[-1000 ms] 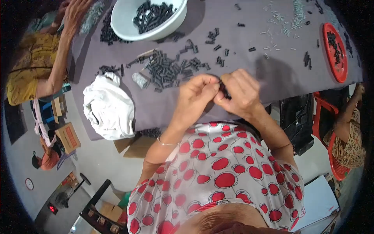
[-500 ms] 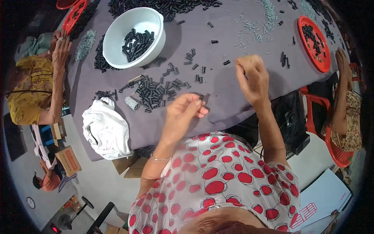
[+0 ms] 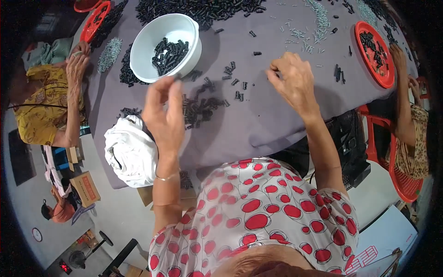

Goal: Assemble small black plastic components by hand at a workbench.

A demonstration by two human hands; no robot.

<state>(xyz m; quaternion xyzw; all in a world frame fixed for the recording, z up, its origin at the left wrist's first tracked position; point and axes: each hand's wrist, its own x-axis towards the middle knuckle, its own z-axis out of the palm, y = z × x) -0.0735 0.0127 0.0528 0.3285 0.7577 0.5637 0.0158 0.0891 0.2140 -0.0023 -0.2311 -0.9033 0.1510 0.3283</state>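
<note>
My left hand (image 3: 164,117), a little blurred, is raised at the near rim of a white bowl (image 3: 193,60). Its thumb and fingers pinch a small black plastic tube (image 3: 177,76), of which only a dark bit shows. Inside the bowl lies a heap of black tubular pieces (image 3: 170,56). Loose black tubes (image 3: 203,108) are spread beneath and beside this hand, which partly covers them. Over to the right, my right hand (image 3: 294,85) is low over the cloth, its fingers curled together and pointing down-left. Whatever its fingertips hold is hidden.
Small metal springs (image 3: 318,27) are scattered at the far right. A red tray (image 3: 391,69) of black pieces stands beyond my right hand. A white cloth bundle (image 3: 131,152) lies by my left forearm. Co-workers sit at both sides, one person's hands (image 3: 77,64) at the left edge.
My left hand has moved left and away from me, from the table's near middle to the bowl rim. My right hand has shifted slightly left, over where a black tube was lying.
</note>
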